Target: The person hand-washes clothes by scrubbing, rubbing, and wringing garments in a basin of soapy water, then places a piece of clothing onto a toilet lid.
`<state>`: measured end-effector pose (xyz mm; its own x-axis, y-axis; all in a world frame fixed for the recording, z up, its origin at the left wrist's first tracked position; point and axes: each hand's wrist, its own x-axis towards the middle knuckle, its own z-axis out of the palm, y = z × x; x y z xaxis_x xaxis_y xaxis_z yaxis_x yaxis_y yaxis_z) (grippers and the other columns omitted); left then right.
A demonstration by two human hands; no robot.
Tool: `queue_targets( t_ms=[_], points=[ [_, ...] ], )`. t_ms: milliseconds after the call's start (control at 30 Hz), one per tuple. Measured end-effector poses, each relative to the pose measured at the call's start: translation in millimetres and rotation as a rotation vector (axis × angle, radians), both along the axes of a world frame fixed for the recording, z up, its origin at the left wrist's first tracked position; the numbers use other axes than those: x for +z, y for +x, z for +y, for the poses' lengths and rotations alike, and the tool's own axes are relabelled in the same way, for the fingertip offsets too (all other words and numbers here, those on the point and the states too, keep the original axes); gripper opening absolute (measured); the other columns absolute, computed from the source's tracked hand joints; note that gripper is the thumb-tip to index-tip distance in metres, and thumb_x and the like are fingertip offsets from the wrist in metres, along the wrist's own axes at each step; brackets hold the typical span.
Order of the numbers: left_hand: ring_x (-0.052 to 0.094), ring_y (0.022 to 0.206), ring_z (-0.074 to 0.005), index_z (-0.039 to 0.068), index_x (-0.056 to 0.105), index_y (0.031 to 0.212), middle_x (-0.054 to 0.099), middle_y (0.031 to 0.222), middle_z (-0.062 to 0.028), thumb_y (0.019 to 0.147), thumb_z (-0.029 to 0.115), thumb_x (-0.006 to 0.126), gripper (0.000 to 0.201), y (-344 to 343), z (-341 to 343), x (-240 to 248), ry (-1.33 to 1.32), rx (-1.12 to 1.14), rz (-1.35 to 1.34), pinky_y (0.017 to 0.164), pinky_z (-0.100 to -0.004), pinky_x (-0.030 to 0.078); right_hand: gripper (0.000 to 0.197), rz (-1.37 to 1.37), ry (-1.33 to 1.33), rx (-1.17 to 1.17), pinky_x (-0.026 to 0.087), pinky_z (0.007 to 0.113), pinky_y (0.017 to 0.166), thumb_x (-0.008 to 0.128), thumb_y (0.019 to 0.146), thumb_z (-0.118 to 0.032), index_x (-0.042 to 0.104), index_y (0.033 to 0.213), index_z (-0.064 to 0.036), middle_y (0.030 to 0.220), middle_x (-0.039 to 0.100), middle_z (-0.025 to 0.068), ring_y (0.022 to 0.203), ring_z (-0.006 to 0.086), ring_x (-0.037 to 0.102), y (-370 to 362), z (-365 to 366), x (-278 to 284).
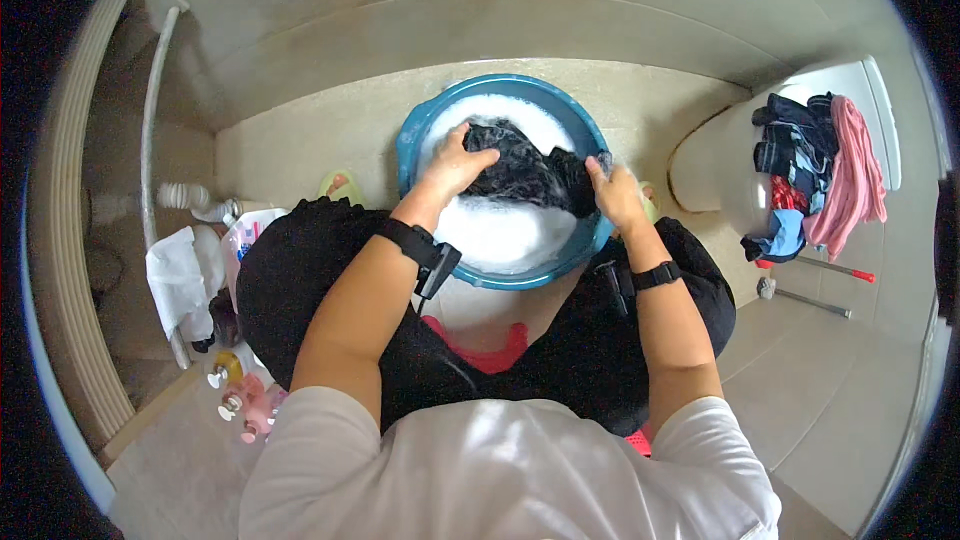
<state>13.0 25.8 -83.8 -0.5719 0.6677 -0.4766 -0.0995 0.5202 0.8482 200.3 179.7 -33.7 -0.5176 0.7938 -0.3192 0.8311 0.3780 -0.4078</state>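
Observation:
A wet black garment (515, 165) lies bunched over white suds (505, 235) in a round blue basin (410, 155). At the garment's left end is my left hand (458, 168), its thumb on top of the cloth and its other fingers partly hidden by it. My right hand (618, 192) is closed on the garment's right end, close to the basin's right rim. A small greyish bit shows by the right fingertips; I cannot tell whether it is wet cloth or something else. The cloth spans the space between both hands.
At right, a pile of clothes (795, 155) and a pink cloth (850, 170) rest on a white toilet (705, 155). Pump bottles (250, 410), a white bag (182, 280) and a pipe (185, 197) stand at left. A red seat edge (490, 355) shows between my knees.

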Motion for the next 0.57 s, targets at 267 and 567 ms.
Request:
queue_targets(
  t_ms=[267, 567],
  points=[
    [0.040, 0.121, -0.0324, 0.009, 0.042, 0.128, 0.042, 0.130, -0.0185, 0.062, 0.015, 0.072, 0.073, 35, 16, 85, 0.689, -0.454, 0.581, 0.101, -0.0369, 0.032, 0.034, 0.488, -0.036, 0.365, 0.047, 0.035, 0.069, 0.067, 0.077, -0.031, 0.062, 0.092, -0.0011, 0.079, 0.063, 0.0173, 0.073, 0.0282, 0.061, -17, -33, 114],
    [0.059, 0.070, -0.0196, 0.009, 0.059, 0.080, 0.062, 0.074, -0.0066, 0.068, 0.020, 0.073, 0.021, -3, -19, 125, 0.331, -0.345, 0.590, 0.065, -0.0296, 0.046, 0.037, 0.098, 0.217, 0.458, 0.046, 0.031, 0.079, 0.064, 0.074, -0.009, 0.057, 0.110, -0.0033, 0.098, 0.065, 0.0112, 0.085, 0.0274, 0.063, 18, 27, 171]
  ],
)
